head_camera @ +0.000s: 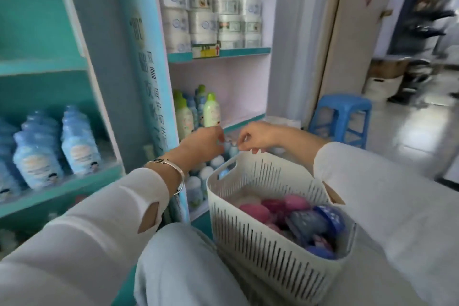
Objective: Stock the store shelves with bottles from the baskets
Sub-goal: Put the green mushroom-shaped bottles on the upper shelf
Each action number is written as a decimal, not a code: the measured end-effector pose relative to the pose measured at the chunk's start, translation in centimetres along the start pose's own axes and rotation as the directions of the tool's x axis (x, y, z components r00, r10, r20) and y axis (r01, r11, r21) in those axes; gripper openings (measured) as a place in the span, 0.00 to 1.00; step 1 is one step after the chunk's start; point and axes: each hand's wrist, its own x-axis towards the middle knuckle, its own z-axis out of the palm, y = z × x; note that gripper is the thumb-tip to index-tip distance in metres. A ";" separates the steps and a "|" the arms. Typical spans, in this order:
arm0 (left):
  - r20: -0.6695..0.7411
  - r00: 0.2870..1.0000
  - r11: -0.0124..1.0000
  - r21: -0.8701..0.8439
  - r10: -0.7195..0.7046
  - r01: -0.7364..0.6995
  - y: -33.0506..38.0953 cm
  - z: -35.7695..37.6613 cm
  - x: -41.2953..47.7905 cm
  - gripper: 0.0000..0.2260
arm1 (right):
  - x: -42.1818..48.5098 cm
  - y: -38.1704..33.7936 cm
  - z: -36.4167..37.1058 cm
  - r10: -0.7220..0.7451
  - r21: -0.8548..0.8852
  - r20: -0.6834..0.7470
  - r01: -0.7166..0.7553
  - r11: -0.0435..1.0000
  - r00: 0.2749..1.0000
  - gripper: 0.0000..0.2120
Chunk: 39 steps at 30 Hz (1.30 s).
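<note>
One white basket [260, 243], one blue stool [340, 117], left hand [206, 143], right hand [257, 136], grips unclear

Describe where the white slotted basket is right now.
In the head view the white slotted basket sits low, right of centre, just below the right hand and directly right of the small white-capped bottles.

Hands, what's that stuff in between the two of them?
In the head view, small pale-blue bottles stand in the gap between the left hand and the right hand.
</note>
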 end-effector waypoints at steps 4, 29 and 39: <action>0.108 0.988 0.994 -0.010 0.106 -0.106 3.7 5.0 1.3 0.13 | -1.6 5.0 2.3 0.107 0.084 0.042 -0.110 0.990 0.993 0.11; 0.608 0.793 0.975 0.147 0.042 -0.164 2.1 20.6 6.5 0.23 | 2.4 15.3 16.5 0.051 -0.020 0.293 -0.047 0.999 0.955 0.32; 0.377 0.918 0.985 0.069 0.120 -0.156 0.2 22.1 9.7 0.09 | 5.4 16.2 15.8 0.078 -0.286 -0.035 -0.085 0.954 0.996 0.19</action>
